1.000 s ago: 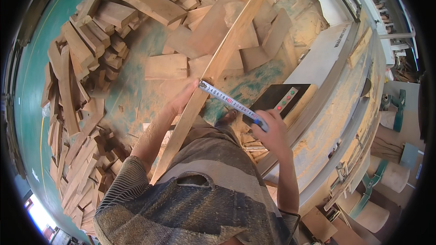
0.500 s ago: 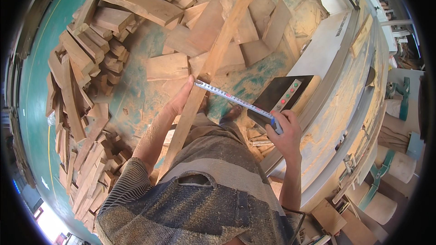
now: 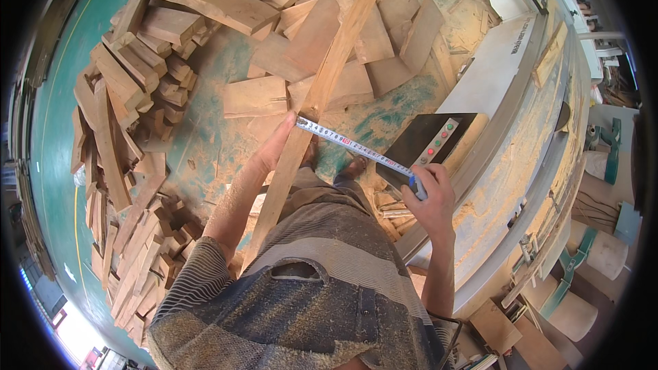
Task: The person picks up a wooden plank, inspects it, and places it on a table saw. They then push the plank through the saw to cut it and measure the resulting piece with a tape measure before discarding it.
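Note:
A long narrow wooden plank (image 3: 322,89) runs from my chest up and away toward the far floor. My left hand (image 3: 274,147) holds the plank's left edge and pins the hooked end of a white measuring tape (image 3: 349,144) against it. The tape blade stretches rightward and down across the plank to its case, which my right hand (image 3: 430,195) grips. My striped, dusty shirt fills the lower middle.
Heaps of wood offcuts (image 3: 123,96) cover the green floor at left and top. A woodworking machine with a dark control panel (image 3: 428,144) and a long pale table (image 3: 521,157) stands at right, coated in sawdust. Stools and clutter sit at far right.
The plank and both hands have shifted slightly in view; the tape stays stretched across the plank between my hands.

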`<state>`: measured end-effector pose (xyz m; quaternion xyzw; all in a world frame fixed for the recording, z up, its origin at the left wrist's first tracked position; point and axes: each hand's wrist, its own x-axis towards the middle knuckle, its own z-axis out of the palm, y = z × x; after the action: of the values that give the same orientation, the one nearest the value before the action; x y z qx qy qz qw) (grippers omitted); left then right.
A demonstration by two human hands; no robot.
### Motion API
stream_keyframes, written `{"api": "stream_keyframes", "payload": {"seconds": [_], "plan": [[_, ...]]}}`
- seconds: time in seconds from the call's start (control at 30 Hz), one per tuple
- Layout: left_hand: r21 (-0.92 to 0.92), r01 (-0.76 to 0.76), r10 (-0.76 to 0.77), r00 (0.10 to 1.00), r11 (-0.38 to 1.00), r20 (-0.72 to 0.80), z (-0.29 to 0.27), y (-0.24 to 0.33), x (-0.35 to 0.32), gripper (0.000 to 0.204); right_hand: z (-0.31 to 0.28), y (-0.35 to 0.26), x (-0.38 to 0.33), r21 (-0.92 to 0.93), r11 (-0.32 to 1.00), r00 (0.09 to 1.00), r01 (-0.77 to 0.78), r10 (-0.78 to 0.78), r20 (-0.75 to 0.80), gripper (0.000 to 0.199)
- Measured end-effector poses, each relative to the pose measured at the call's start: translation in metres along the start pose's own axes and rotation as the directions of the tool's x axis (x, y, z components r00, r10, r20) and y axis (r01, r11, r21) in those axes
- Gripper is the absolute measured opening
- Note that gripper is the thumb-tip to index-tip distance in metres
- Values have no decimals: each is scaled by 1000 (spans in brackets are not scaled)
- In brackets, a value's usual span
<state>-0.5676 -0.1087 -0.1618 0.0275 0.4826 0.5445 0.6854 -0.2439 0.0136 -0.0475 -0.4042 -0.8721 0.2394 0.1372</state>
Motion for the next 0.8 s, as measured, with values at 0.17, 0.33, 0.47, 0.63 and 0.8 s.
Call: {"api": "stream_keyframes", "payload": {"seconds": [0.17, 0.33, 0.47, 0.63, 0.8], "plan": [[-15, 9, -8, 1000, 1000, 29, -5, -1, 2, 63, 0, -2, 3, 23, 1000, 1000, 3, -3, -9, 35], [-19, 45, -44, 998, 999, 38, -5, -2, -1, 73, 2, 2, 3, 35, 999, 1000, -1, 2, -13, 34], [22, 21, -20, 999, 1000, -44, 21, 7, -14, 84, 9, -3, 15, 117, 992, 998, -39, 44, -48, 31], [47, 52, -62, 970, 997, 234, -5, -6, 2, 86, 27, -38, 61, 178, 983, 987, -45, 71, -143, 28], [164, -37, 3, 979, 986, 203, 12, -2, -4, 83, 52, -54, 98, 153, 988, 986, 5, 21, -167, 30]]}}
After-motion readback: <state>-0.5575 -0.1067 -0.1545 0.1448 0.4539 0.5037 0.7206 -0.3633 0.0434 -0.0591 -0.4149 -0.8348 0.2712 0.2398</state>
